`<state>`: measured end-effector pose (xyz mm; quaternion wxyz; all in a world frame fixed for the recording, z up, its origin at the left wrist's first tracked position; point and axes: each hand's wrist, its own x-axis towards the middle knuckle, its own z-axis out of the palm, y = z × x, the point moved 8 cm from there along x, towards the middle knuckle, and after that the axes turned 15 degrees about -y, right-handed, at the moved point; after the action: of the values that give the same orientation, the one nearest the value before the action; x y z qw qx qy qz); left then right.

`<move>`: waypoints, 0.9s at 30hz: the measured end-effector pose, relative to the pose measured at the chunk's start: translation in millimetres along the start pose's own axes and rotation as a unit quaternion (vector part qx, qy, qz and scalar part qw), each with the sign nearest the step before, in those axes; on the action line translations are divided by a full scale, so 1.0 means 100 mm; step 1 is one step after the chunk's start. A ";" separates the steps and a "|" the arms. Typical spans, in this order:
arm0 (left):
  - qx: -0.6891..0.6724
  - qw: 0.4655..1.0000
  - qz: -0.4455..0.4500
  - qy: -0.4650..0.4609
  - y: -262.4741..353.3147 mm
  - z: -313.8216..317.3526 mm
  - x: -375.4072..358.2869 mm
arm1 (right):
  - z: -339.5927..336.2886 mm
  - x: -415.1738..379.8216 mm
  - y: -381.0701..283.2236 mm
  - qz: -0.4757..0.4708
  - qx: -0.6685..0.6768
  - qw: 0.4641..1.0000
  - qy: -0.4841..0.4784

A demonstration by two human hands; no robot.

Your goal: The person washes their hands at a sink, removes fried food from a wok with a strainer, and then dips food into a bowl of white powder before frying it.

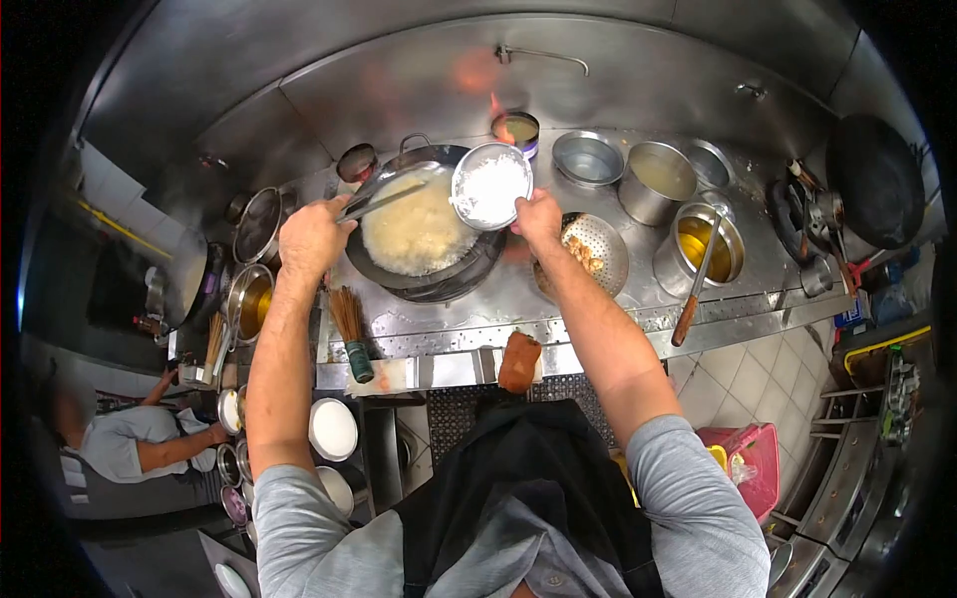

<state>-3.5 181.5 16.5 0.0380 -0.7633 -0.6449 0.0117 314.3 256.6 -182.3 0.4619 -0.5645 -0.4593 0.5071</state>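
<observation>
My left hand (314,239) is closed around metal tongs (387,200), whose arms reach over a large wok (429,289). Pale, foamy bubbling liquid (419,234) fills the wok. My right hand (539,215) grips the rim of a round metal bowl (461,207) holding white powder (493,186). That bowl is above the wok's right edge, tilted slightly toward me. Just below my right forearm, a perforated metal strainer (610,244) contains browned pieces (581,256), partly hidden by the arm.
A flame (495,108) rises by a tin behind the bowl. To the right are a pot of cloudy liquid (660,174) and an oil pot (733,249) with a ladle (700,279). A bamboo brush (349,324) lies front left. Another person (150,439) works at far left.
</observation>
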 end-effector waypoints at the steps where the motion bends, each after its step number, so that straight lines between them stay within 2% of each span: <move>1: 0.000 1.000 -0.001 0.000 0.10 -0.09 -0.01 | -0.01 0.02 0.01 -0.004 -0.035 0.999 0.003; 3: 0.018 0.996 0.036 -0.082 0.40 -0.11 0.03 | -0.01 0.11 0.15 -0.009 -0.071 0.997 0.004; 5: 0.043 0.992 0.036 -0.113 0.60 -0.03 0.13 | -0.02 0.22 0.24 -0.054 -0.135 0.988 0.046; 7: 0.079 0.985 0.042 -0.149 0.70 0.07 0.25 | 0.00 0.22 0.27 -0.050 -0.136 0.989 0.041; 9: 0.081 0.985 0.046 -0.146 0.66 0.05 0.29 | 0.00 0.17 0.24 -0.046 -0.136 0.989 0.039; 11: 0.072 0.987 0.028 -0.142 0.59 -0.07 0.31 | 0.03 0.09 0.24 0.018 -0.067 0.997 -0.018; 16: 0.051 0.996 -0.001 -0.078 0.31 -0.57 0.42 | -0.05 -0.06 0.21 0.054 -0.004 0.999 -0.003; 19: 0.049 0.995 -0.037 -0.074 0.12 -0.67 0.61 | -0.09 -0.02 0.30 0.060 0.012 0.998 0.014; 22: 0.041 0.993 -0.062 -0.090 0.00 -0.48 0.86 | -0.13 -0.05 0.31 0.061 0.023 0.997 0.029; 24: 0.048 0.991 -0.063 -0.111 -0.08 -0.15 1.06 | -0.15 -0.08 0.29 0.058 0.027 0.997 0.033; 27: 0.028 0.992 -0.083 -0.091 -0.17 0.32 1.20 | -0.17 -0.09 0.28 0.040 0.071 0.996 0.025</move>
<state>-2.3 304.1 -10.2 0.0015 -0.7015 -0.7061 0.0963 331.9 242.4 -207.6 0.4913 -0.5608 -0.3877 0.5420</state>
